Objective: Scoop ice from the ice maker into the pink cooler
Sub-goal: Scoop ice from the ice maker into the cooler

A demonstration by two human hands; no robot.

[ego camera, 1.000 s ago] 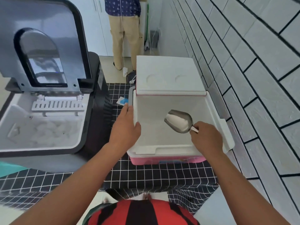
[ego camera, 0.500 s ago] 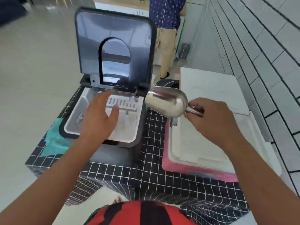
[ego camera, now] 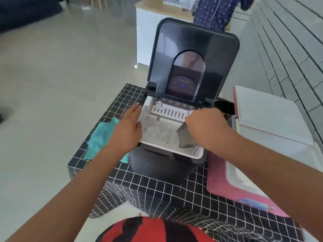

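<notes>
The black ice maker (ego camera: 162, 165) stands on the checked tablecloth with its lid (ego camera: 194, 49) raised. Ice (ego camera: 157, 135) lies in its white basin. My right hand (ego camera: 208, 128) is shut on the metal scoop (ego camera: 185, 137), whose bowl points down into the basin at its right side. My left hand (ego camera: 129, 128) rests flat on the basin's left rim, fingers together. The pink cooler (ego camera: 227, 182) sits to the right of the ice maker with its white lid (ego camera: 265, 116) tilted open; its inside is mostly hidden by my right forearm.
A teal cloth (ego camera: 101, 137) lies on the table (ego camera: 157, 194) left of the ice maker. A tiled white wall (ego camera: 288, 49) runs along the right. Another person (ego camera: 213, 13) stands behind the ice maker by a white counter (ego camera: 148, 32). Open floor lies to the left.
My right hand carried the scoop from inside the cooler leftward and down into the ice maker's basin. My left hand left the cooler's rim and settled on the basin's left edge. The view swung left.
</notes>
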